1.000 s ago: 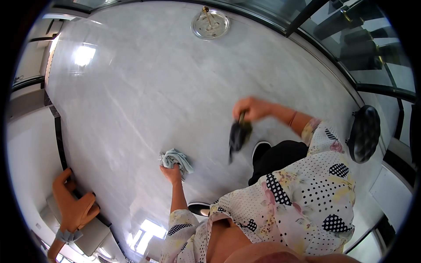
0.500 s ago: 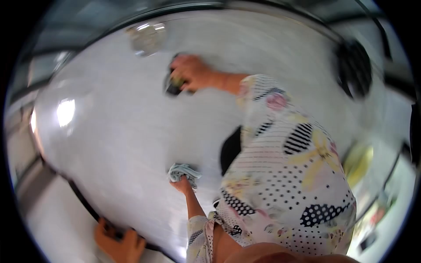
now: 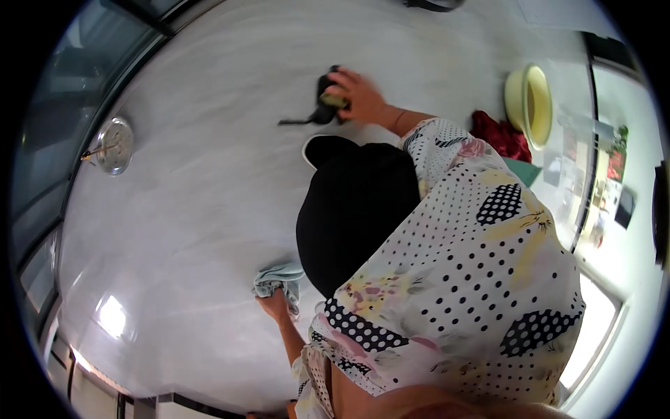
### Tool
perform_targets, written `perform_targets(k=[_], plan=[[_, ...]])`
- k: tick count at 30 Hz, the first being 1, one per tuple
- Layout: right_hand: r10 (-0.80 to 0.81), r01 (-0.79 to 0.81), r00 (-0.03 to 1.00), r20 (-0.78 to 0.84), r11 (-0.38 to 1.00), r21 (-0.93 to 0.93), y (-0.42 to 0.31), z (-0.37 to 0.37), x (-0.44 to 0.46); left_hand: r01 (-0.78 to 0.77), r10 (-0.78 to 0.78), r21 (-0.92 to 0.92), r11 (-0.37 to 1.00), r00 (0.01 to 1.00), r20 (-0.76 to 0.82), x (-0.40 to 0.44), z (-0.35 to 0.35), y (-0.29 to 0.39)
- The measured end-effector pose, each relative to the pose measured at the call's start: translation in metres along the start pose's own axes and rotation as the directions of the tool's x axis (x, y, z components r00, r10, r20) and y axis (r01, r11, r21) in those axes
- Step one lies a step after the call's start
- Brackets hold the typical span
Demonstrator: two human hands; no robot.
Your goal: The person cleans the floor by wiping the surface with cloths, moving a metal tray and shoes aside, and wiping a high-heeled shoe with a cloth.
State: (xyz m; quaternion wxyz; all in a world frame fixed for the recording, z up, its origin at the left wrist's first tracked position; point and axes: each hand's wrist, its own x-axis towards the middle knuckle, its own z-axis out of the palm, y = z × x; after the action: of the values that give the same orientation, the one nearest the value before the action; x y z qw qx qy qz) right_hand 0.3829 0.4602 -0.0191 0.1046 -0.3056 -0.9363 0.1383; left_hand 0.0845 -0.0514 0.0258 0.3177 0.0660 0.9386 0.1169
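My left hand (image 3: 274, 304) is closed round a crumpled pale blue-green cloth (image 3: 278, 278), low over the grey marbled floor (image 3: 195, 209). Further up and to the right, my right hand (image 3: 357, 98) is on a dark object (image 3: 325, 105) with a yellowish-green part and a thin black piece sticking out to the left. Motion blur softens the fingers, and what the dark object is cannot be told. It lies just beyond my shoe (image 3: 326, 149).
A round glass or metal dish (image 3: 114, 146) stands at the left by the dark-framed glass. On the right are a pale yellow basin (image 3: 528, 105), a dark red cloth (image 3: 500, 135) and a green item (image 3: 525, 171). A black curved object (image 3: 436, 4) shows at the top edge.
The view has turned clockwise, bringing the basin and red cloth into sight and shifting the dish to the left. Both hands keep what they held; my right hand has gone from above the floor down to it.
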Motion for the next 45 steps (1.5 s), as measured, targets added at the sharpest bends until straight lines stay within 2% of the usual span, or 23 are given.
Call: perform_targets(k=[2,3,5,6,7,11,13,20,25,26,28,29,30,31,32,34,35,36,38,40,42,44,45], plan=[[0.247,-0.245,0.969,0.010,0.967,-0.074,0.037,-0.013,-0.044,-0.080,0.085,-0.038,0.996,0.985,0.148,0.008,-0.015,-0.008],[0.391,-0.370,0.914,0.113,0.914,-0.169,0.044,-0.038,-0.049,-0.138,0.147,-0.069,0.988,0.977,0.155,0.023,-0.009,-0.027],[0.650,-0.587,0.738,0.182,0.751,-0.301,0.019,-0.095,-0.043,-0.248,0.269,-0.135,0.959,0.949,0.167,0.054,0.003,-0.067],[0.753,-0.686,0.637,0.162,0.650,-0.326,-0.011,-0.126,-0.037,-0.316,0.306,0.057,0.947,0.942,0.141,0.037,-0.019,-0.029],[0.842,-0.772,0.523,0.137,0.535,-0.342,-0.027,-0.145,-0.043,-0.376,0.364,0.061,0.925,0.919,0.149,0.040,-0.020,-0.026],[0.776,-0.769,0.631,0.001,0.625,0.137,0.018,-0.042,-0.174,-0.577,0.575,0.027,0.816,0.816,0.060,0.071,-0.008,0.001],[0.843,-0.814,0.529,-0.095,0.536,0.226,-0.063,-0.026,-0.227,-0.656,0.657,-0.039,0.753,0.754,0.009,0.088,0.007,0.011],[0.926,-0.907,0.368,0.089,0.378,-0.185,-0.133,-0.029,-0.365,-0.780,0.780,-0.001,0.625,0.625,-0.001,0.140,0.042,0.019],[0.966,-0.768,0.202,0.160,0.257,-0.587,-0.135,-0.105,-0.328,-0.749,0.749,-0.006,0.662,0.662,0.006,0.155,0.027,-0.015],[0.957,-0.749,0.242,0.160,0.290,-0.597,-0.120,-0.112,-0.313,-0.766,0.763,-0.018,0.643,0.642,-0.075,0.153,0.024,-0.024],[0.860,-0.698,0.468,0.204,0.501,-0.511,0.009,-0.089,-0.330,-0.758,0.745,-0.002,0.653,0.643,-0.178,0.160,0.024,-0.047],[0.651,-0.571,0.751,0.108,0.724,-0.387,0.025,-0.078,-0.283,-0.722,0.696,-0.108,0.684,0.690,-0.199,0.155,0.018,-0.055],[0.356,-0.334,0.935,-0.002,0.876,-0.349,0.045,-0.065,-0.239,-0.681,0.647,-0.211,0.701,0.732,-0.213,0.153,0.017,-0.065],[0.425,-0.316,0.859,0.286,0.879,-0.357,0.107,-0.064,-0.175,-0.634,0.594,-0.311,0.708,0.773,-0.221,0.149,0.012,-0.066],[0.445,-0.352,0.828,0.342,0.886,-0.302,0.057,-0.066,-0.087,-0.584,0.548,-0.379,0.718,0.810,-0.208,0.149,0.006,-0.067],[0.308,-0.205,0.801,0.514,0.947,-0.248,-0.011,-0.075,0.053,-0.484,0.459,-0.513,0.709,0.869,-0.187,0.144,0.001,-0.070],[0.075,-0.032,0.909,0.409,0.993,-0.111,-0.013,-0.058,0.095,-0.453,0.417,-0.497,0.740,0.889,-0.190,0.147,0.001,-0.072],[0.109,-0.134,0.860,0.498,0.991,0.015,-0.025,-0.045,0.139,-0.433,0.397,-0.553,0.712,0.898,-0.191,0.152,0.006,-0.075],[-0.149,0.130,0.913,0.381,0.989,0.075,-0.062,-0.010,0.202,-0.384,0.349,-0.656,0.650,0.917,-0.191,0.159,0.017,-0.090],[-0.187,0.191,0.897,0.400,0.981,0.030,-0.091,0.049,0.261,-0.230,0.228,-0.645,0.729,0.970,-0.089,0.149,0.007,-0.079],[-0.167,0.166,0.942,0.290,0.986,0.030,-0.113,0.126,0.293,-0.262,0.248,-0.539,0.800,0.963,-0.100,0.159,0.011,-0.088],[-0.115,0.159,0.952,0.283,0.978,-0.136,-0.131,0.216,0.294,-0.269,0.247,-0.449,0.852,0.963,-0.107,0.157,0.003,-0.079],[-0.109,0.144,0.978,0.176,0.969,-0.200,-0.143,0.245,0.271,-0.276,0.250,-0.439,0.855,0.961,-0.117,0.158,0.002,-0.078]])
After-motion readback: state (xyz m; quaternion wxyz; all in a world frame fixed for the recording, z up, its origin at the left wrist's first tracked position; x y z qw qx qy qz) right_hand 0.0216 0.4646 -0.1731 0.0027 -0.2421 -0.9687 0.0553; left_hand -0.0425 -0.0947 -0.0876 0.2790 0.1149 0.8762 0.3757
